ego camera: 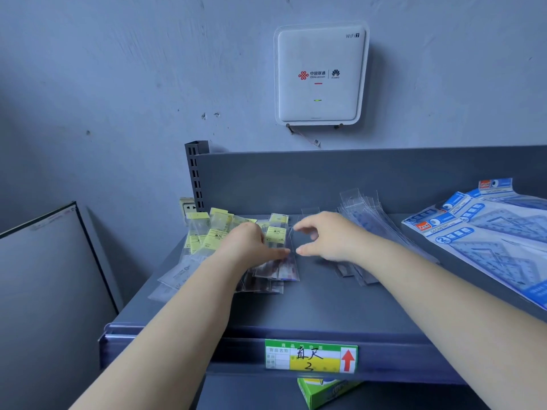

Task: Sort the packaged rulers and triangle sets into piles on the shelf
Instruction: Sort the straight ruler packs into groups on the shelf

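Presently, both hands work near the back-left part of the shelf (325,315). The left hand (251,244) lies flat, fingers straight, pressing on the yellow-labelled ruler packs (213,235), which are heaped at the back-left corner. The right hand (325,235) hovers just to its right with thumb and fingers spread in a loose curl; it appears to hold nothing, although a clear ruler sleeve (293,255) stands in the gap between the two hands and contact with the fingertips cannot be confirmed.

That sleeve lies with its long axis running front to back, touching the right edge of the yellow-labelled heap. It sits directly left of the right hand's open pinch, so the right hand is the nearer one for a grasp, while the left hand steadies the heap.

A second pile of clear ruler packs (364,232) lies behind and under the right wrist, fanned toward the back wall. The blue triangle set packs (488,238) occupy the right edge of the shelf, well apart from both hands.

Bare shelf surface extends from the piles to the front edge, giving room to draw a pack forward. The back panel (325,179) limits travel rearward.
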### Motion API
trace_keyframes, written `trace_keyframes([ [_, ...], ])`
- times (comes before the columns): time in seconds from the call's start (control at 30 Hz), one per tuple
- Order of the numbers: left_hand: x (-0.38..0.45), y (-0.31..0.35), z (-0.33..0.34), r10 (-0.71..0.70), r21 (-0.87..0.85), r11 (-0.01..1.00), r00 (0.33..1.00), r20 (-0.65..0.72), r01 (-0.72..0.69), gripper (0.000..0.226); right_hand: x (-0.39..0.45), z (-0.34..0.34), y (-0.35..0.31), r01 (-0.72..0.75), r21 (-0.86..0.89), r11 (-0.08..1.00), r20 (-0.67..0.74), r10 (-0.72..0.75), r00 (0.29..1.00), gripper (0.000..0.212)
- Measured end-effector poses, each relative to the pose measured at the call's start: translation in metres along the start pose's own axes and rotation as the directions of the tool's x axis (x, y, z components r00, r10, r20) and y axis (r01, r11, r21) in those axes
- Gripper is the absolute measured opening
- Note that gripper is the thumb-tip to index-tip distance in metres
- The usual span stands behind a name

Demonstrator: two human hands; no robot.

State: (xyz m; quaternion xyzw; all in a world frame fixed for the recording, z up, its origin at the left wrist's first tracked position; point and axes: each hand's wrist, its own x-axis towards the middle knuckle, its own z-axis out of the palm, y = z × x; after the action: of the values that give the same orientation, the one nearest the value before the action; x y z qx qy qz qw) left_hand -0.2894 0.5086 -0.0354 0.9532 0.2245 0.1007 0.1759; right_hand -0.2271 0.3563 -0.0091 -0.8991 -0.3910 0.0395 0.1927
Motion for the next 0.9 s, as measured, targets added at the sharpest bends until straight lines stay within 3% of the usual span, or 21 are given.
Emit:
trace_keyframes([
  [0.13,0.007,-0.002,-0.003,-0.025,-0.076,0.997,0.999,0.021,0.027,0.041,0.012,0.003,-0.008,-0.043,0.263,0.964,-0.025,0.051,0.998,0.046],
  [0.23,0.012,-0.009,-0.008,-0.068,-0.167,0.984,0.995,-0.069,0.055,0.031,0.020,0.008,-0.007,-0.135,0.329,0.935,0.011,0.139,0.990,0.046],
  [0.4,0.024,-0.032,-0.026,-0.200,-0.241,0.957,0.970,-0.141,0.163,0.021,0.024,0.012,-0.027,-0.192,0.086,0.978,0.090,0.184,0.979,0.043],
  [0.57,0.016,-0.066,-0.038,-0.240,-0.199,0.960,0.943,-0.230,0.196,0.016,0.029,0.020,-0.051,-0.179,-0.130,0.975,0.117,0.194,0.974,0.051],
  [0.7,-0.004,-0.080,-0.051,-0.226,-0.188,0.967,0.919,-0.324,0.171,0.017,0.032,0.017,-0.049,-0.250,-0.039,0.968,0.156,0.253,0.955,0.052],
  [0.9,-0.016,-0.086,-0.040,-0.309,-0.166,0.947,0.923,-0.229,0.275,0.018,0.032,0.017,-0.044,-0.265,0.047,0.963,0.160,0.255,0.954,0.051],
])
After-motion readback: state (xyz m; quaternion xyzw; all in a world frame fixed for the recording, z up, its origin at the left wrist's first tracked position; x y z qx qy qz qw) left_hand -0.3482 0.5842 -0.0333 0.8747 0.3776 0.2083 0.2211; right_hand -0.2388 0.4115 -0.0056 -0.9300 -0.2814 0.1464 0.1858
